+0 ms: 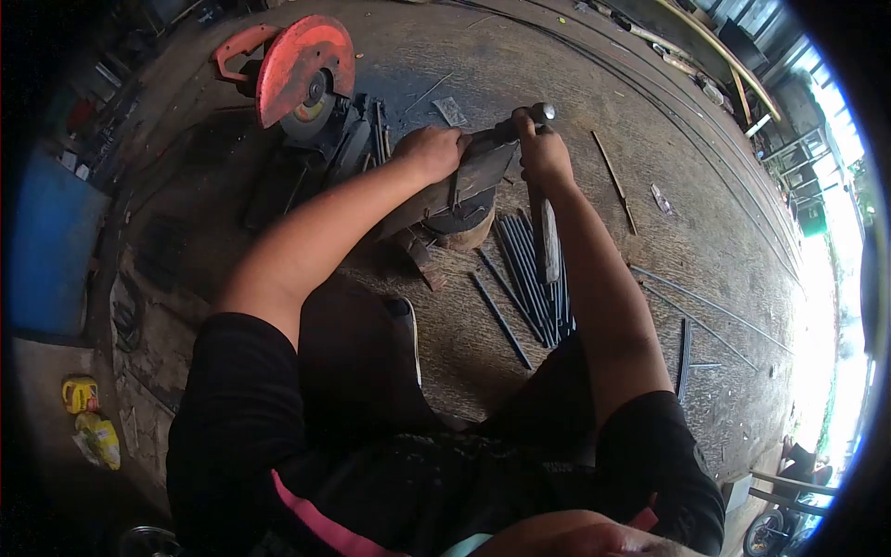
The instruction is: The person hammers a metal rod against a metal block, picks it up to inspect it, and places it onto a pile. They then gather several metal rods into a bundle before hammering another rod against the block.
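My right hand [546, 156] is wrapped round a hammer [550, 246] close to its head, and the worn handle points down toward me. The hammer's dark head with a shiny face lies above a dark metal plate [422, 206]. My left hand [432, 154] is closed at the plate's far left edge; what its fingers hold is hidden. Under the plate is a round wooden block [469, 230] with dark metal on top. Several dark metal rods [524, 278] lie bundled on the ground just beside the block.
A red cut-off saw [306, 70] stands at the upper left. Long thin rods [715, 311] lie to the right, near a thin wooden stick [614, 181]. Yellow containers [82, 395] are at far left. My shoe [405, 339] is below the plate.
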Demonstrator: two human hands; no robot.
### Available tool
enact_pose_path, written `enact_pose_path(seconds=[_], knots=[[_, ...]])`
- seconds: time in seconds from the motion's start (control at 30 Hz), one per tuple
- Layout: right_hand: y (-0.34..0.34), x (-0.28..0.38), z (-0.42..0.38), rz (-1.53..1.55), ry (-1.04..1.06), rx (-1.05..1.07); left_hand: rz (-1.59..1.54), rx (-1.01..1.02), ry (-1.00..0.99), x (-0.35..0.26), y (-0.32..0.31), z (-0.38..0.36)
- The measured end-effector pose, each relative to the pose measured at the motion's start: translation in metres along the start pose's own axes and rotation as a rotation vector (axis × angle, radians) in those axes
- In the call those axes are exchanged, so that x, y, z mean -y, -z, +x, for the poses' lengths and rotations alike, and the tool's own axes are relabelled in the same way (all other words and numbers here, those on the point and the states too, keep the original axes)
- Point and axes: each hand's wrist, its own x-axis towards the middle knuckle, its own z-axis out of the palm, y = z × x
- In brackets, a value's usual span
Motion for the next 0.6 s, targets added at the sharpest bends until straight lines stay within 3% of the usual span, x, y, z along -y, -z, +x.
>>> enact_pose_path(seconds=[0.17, 0.3, 0.37, 0.43, 0.5, 0.53, 0.6], knots=[[0.026, 0.023, -0.012, 0.197, -0.114, 0.074, -0.015, -0.012, -0.064, 0.011, -0.016, 0.005], [0.064, 0.074, -0.034, 0.461, 0.347, -0.202, -0.006, 0.008, -0.119, 0.018, -0.024, 0.01], [0.083, 0.097, -0.05, 0.594, 0.461, -0.289, -0.019, 0.006, -0.135, 0.014, -0.022, 0.008], [0.086, 0.097, -0.048, 0.743, 0.564, -0.181, -0.024, -0.004, -0.154, 0.016, -0.024, 0.009], [0.076, 0.095, -0.053, 0.425, 0.393, -0.338, -0.013, -0.002, -0.139, 0.019, -0.03, 0.013], [0.052, 0.067, -0.021, 0.241, 0.5, -0.445, -0.014, -0.007, -0.139, 0.016, -0.026, 0.012], [0.015, 0.029, -0.005, -0.263, 0.226, -0.236, 0.079, 0.093, -0.053, 0.005, -0.014, 0.008]])
